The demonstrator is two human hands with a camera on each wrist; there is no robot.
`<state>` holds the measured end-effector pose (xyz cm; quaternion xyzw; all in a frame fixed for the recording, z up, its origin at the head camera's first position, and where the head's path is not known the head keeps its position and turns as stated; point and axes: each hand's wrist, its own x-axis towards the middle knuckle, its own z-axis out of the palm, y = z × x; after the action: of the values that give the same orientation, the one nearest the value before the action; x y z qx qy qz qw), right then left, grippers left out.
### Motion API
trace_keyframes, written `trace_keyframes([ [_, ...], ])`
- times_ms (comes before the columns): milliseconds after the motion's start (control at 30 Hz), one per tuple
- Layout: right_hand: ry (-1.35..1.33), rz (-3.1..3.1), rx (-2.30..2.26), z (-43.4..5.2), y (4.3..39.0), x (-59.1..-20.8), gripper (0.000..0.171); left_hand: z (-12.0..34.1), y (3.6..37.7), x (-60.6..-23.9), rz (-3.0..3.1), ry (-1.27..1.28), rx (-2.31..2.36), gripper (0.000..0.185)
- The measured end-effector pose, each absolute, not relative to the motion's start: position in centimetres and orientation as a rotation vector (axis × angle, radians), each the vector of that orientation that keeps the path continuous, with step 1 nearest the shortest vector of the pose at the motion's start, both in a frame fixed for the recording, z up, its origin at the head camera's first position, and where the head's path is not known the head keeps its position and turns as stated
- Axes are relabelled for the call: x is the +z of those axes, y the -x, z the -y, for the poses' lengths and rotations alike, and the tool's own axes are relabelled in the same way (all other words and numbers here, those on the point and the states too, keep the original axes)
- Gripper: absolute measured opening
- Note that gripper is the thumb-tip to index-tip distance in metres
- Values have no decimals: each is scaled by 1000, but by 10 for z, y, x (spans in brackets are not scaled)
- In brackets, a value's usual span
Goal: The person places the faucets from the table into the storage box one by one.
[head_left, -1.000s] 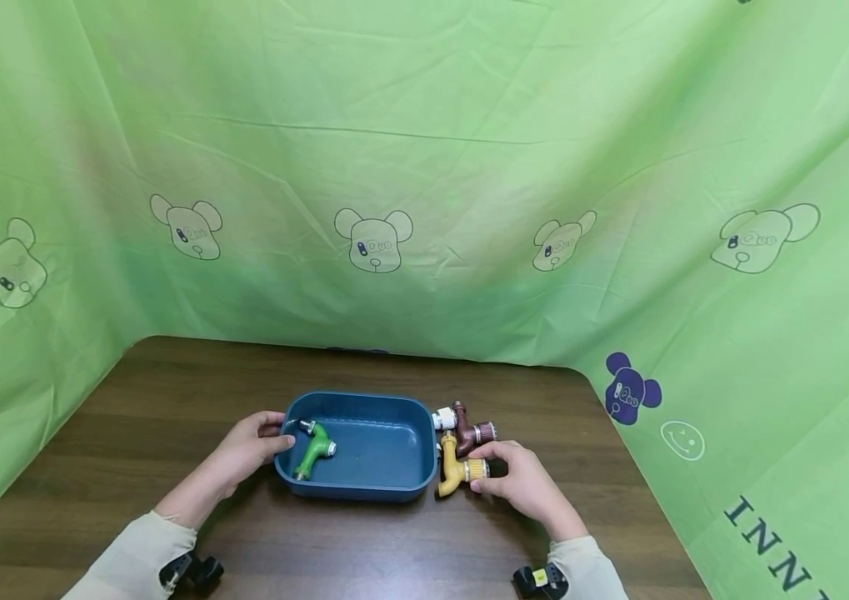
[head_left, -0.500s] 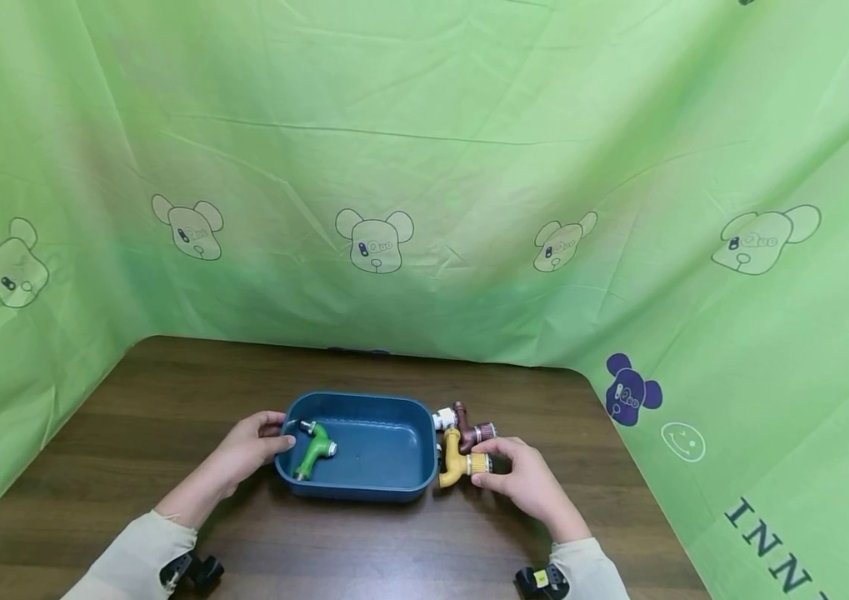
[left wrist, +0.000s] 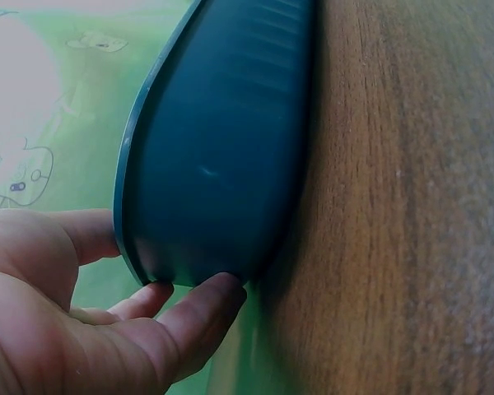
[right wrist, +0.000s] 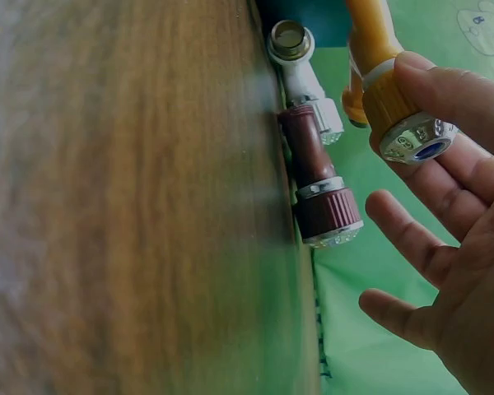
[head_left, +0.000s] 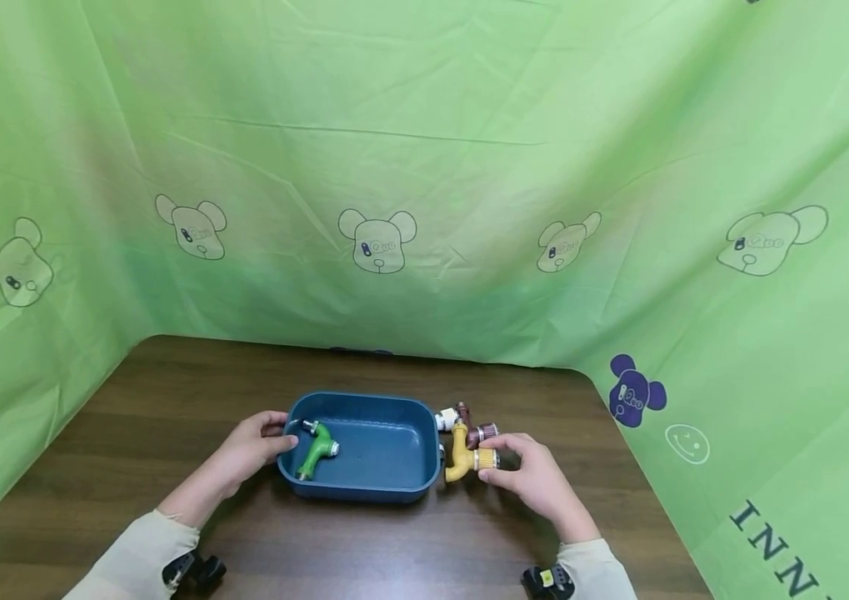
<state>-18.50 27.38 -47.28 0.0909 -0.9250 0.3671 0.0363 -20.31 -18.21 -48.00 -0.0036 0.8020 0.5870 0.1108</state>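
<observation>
Yellow tap [head_left: 461,452] higher than before, right grip [head_left: 534,472] thumb-to-fingers around its knob [head_left: 486,459].

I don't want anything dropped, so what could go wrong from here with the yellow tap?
The yellow tap could slip, since the fingers of the right hand pinch only its ribbed knob above the table. Swung low, it might bump the maroon tap close by, or catch the blue tub.

Cloth-walled booth [head_left: 791,108]: wood-grain table [head_left: 364,550], green bear-print sheeting [head_left: 424,167]
</observation>
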Motion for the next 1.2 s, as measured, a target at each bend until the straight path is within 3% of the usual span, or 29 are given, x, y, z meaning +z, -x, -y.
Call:
trace_keyframes([
  [1200,-274,2739,1155,-275,181,-457,39,182,204,-483,-2346,6,1747,55],
])
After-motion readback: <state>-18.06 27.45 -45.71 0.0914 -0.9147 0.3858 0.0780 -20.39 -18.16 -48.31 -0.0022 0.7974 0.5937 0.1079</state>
